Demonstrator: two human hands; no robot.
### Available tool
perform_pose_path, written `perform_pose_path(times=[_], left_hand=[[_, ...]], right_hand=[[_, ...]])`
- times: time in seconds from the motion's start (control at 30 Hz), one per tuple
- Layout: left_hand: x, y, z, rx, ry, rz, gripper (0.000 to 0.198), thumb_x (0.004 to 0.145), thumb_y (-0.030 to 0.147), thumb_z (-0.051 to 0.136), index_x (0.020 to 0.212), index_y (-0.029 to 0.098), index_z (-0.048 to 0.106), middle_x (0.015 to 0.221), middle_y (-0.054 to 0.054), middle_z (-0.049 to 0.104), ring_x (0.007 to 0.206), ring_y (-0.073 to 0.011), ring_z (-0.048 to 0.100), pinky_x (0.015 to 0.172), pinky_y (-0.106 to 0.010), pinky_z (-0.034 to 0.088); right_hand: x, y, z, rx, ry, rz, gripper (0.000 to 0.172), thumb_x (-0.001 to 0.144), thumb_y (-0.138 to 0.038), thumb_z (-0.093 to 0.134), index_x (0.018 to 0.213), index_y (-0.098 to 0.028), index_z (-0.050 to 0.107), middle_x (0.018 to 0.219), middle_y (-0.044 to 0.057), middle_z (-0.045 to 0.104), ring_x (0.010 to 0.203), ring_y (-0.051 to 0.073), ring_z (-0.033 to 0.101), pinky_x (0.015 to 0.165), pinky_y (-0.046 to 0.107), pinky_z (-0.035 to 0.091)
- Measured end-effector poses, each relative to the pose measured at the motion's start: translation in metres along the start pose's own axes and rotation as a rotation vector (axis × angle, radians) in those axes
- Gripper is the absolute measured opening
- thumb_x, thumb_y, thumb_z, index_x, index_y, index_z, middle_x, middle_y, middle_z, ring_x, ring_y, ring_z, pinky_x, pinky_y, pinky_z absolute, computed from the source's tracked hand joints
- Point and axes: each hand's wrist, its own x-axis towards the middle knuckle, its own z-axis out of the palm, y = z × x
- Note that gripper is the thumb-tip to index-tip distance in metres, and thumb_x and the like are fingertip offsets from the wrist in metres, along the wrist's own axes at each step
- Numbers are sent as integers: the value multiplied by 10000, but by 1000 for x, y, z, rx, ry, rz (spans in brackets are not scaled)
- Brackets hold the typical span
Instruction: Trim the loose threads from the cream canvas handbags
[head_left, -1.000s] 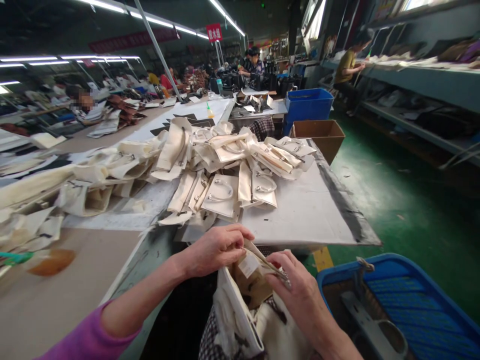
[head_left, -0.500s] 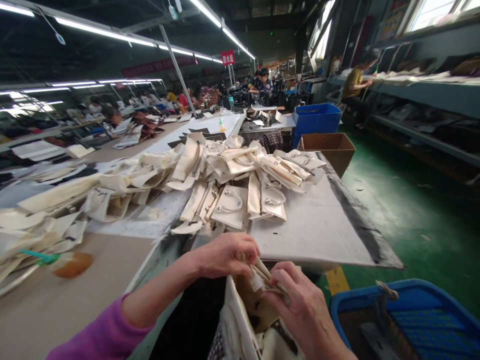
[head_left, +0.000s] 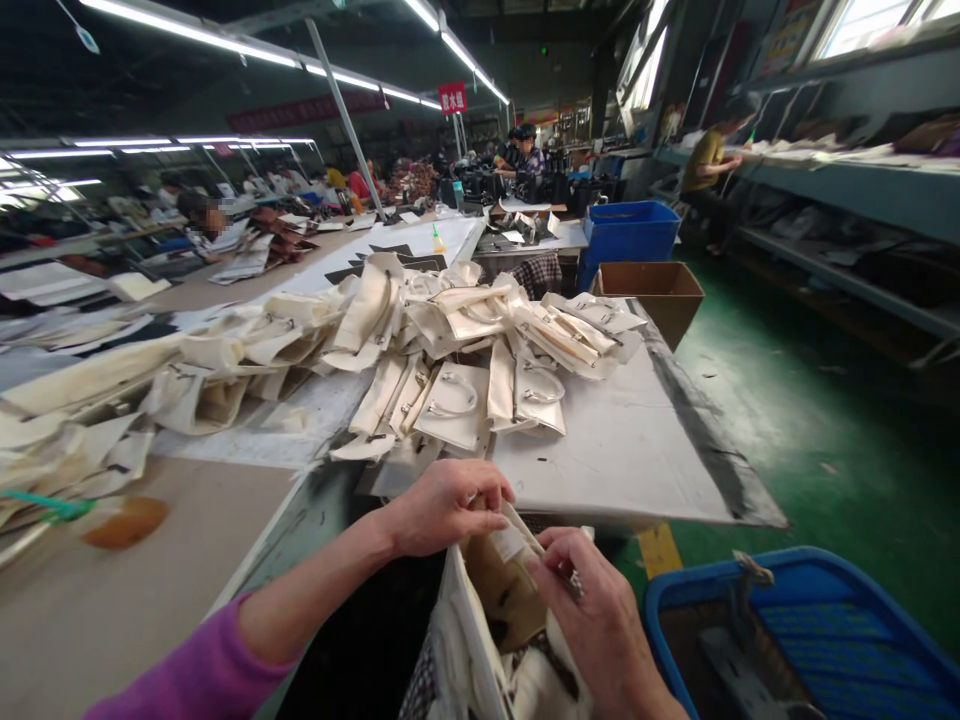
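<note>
Low in the head view, a cream handbag stands with its mouth facing me, its tan inside partly showing. My left hand pinches the far edge of its opening between thumb and fingers. Closer to me, my right hand grips the right side of the rim, its thumb at the inner edge. A pale tab or label shows on the lining between the hands. White stuffing or cloth lies inside the bag. Beyond the hands, a pile of cream handbags with handles covers part of the table.
A white-topped table lies ahead. A glue bottle with a green nozzle rests at left. At lower right is a blue basket; a brown carton and blue bin stand beyond. Several people sit farther off.
Both hands have shifted slightly along the rim and a little apart, so more of the lining and pale tab shows. The camera view has moved slightly to the right.
</note>
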Motion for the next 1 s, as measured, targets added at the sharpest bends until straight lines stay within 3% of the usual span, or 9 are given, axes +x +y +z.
perform_pose_path(times=[0.13, 0.4, 0.73, 0.87, 1.0], left_hand=[[3, 0, 5, 48, 27, 17, 176, 818, 199, 692, 690, 148, 582, 949, -29, 719, 889, -151, 637, 802, -237, 426], [10, 2, 6, 184, -15, 44, 29, 842, 177, 654, 859, 165, 673, 891, -6, 719, 753, -118, 608, 703, -217, 406], [14, 6, 6, -4, -20, -97, 191, 783, 184, 688, 641, 141, 568, 848, -16, 739, 763, -119, 633, 699, -201, 417], [14, 7, 4, -130, -48, -145, 160, 761, 162, 693, 645, 131, 587, 819, -17, 741, 729, -104, 639, 658, -181, 414], [12, 8, 4, -192, -56, -162, 170, 755, 172, 688, 636, 126, 575, 803, -27, 735, 720, -104, 635, 654, -177, 422]], right_hand=[[-1, 3, 1, 22, 3, 61, 233, 938, -354, 518, 753, -220, 473, 925, -16, 661, 735, 107, 578, 678, 217, 446], [0, 8, 5, -41, 101, -20, 248, 942, -336, 506, 727, -214, 480, 837, -5, 674, 684, 104, 599, 651, 212, 454], [0, 9, 6, -1, 136, 84, 186, 887, -370, 559, 815, -220, 477, 723, -6, 658, 610, 110, 596, 586, 203, 506], [0, 10, 2, 94, 29, 99, 261, 917, -359, 511, 1104, -189, 575, 903, 45, 699, 781, 133, 659, 724, 225, 543], [-2, 7, -11, 131, -221, 162, 369, 921, -425, 474, 1181, -221, 636, 1088, 70, 697, 983, 184, 655, 870, 271, 526]])
